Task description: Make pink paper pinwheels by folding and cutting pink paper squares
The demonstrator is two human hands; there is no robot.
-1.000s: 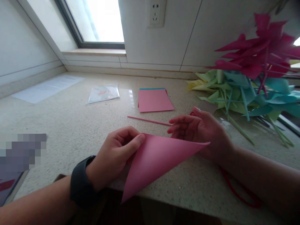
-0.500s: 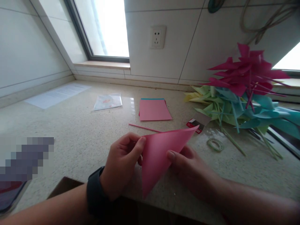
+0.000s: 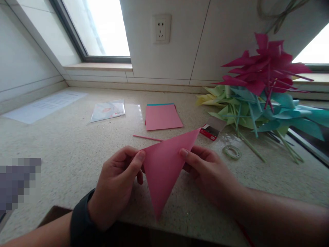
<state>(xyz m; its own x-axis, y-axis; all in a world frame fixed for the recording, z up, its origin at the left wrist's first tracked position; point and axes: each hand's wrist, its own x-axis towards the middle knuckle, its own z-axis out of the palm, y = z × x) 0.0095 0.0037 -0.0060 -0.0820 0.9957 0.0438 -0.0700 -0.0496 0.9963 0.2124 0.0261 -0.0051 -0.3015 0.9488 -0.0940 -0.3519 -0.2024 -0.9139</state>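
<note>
Head view shows the left hand (image 3: 117,183) with its thumb pressed on the front of a pink paper triangle (image 3: 164,164) at the triangle's left corner, the other fingers curled behind the sheet, so the hand is pinched shut on the paper. At the triangle's right edge the right hand (image 3: 205,169) does the same, thumb tip on the front face and fingers folded behind it. The triangle is held just above the near edge of the speckled counter (image 3: 64,154), one point tipped down toward the person and one point rising up and to the right. A dark wristband (image 3: 79,224) sits on the left wrist, below and left of the triangle. Just beyond the triangle lies a thin pink straw (image 3: 147,138), and farther behind it a stack of pink paper sheets (image 3: 162,116). Left of that stack is a clear plastic bag (image 3: 108,110). Right of the triangle's upper point lie a small red packet (image 3: 209,132) and a roll of tape (image 3: 231,152), and beyond them a heap of paper pinwheels (image 3: 259,92).
</note>
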